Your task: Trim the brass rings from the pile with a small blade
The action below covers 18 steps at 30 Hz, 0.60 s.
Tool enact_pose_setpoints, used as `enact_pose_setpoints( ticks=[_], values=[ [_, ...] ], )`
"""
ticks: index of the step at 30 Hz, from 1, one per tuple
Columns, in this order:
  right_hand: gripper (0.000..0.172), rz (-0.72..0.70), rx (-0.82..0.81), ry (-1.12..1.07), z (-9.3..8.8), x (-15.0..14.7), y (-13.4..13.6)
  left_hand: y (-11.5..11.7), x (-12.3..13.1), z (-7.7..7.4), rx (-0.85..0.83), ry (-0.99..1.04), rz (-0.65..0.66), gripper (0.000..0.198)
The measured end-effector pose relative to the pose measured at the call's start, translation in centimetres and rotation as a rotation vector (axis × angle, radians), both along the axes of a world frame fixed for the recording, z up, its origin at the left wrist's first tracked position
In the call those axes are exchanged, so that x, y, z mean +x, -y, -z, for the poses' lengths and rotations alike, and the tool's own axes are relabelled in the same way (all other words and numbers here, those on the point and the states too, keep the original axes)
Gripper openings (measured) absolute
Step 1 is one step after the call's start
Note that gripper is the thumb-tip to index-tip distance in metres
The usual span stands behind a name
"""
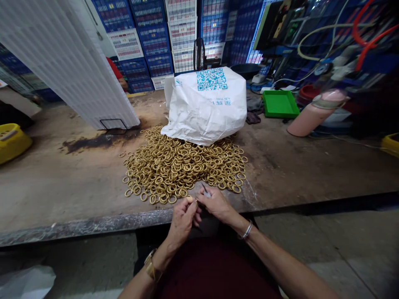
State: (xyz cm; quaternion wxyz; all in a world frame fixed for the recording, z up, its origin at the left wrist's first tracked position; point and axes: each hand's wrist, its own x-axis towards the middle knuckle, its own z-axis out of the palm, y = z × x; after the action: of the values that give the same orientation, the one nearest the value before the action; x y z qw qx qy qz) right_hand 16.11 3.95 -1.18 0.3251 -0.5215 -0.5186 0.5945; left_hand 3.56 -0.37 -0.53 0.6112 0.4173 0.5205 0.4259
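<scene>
My left hand (184, 216) is closed at the table's front edge, with a gold-coloured ring (189, 197) pinched at its fingertips. Close beside it, my right hand (216, 204) grips a small tool (204, 188) with a thin dark tip pointing up and away from me. The fingertips of both hands meet or nearly meet, and the fingers partly hide what they hold. Just beyond them spreads a heap of gold-coloured rings (174, 164). A white sack (207, 112) with blue print lies over the heap's far side.
The wooden table (77, 191) ends just in front of me. A tall white ribbed panel (77, 62) leans at left, near a yellow basket (12, 143). At right are a green tray (280, 104) and a pink cylinder (310, 114). Stacked crates (156, 45) fill the back; another person's arm (116, 72) shows there.
</scene>
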Motion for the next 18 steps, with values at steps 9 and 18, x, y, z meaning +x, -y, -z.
enact_pose_setpoints(
  ticks=[9,18],
  values=[
    [0.013,0.001,0.206,0.188,0.5,0.3,-0.4,0.4,-0.2,0.8,-0.062,0.316,-0.069,0.026],
    [0.013,-0.292,0.514,0.406,0.7,0.6,0.8,0.2,-0.6,1.1,0.036,0.29,-0.11,0.023]
  ],
)
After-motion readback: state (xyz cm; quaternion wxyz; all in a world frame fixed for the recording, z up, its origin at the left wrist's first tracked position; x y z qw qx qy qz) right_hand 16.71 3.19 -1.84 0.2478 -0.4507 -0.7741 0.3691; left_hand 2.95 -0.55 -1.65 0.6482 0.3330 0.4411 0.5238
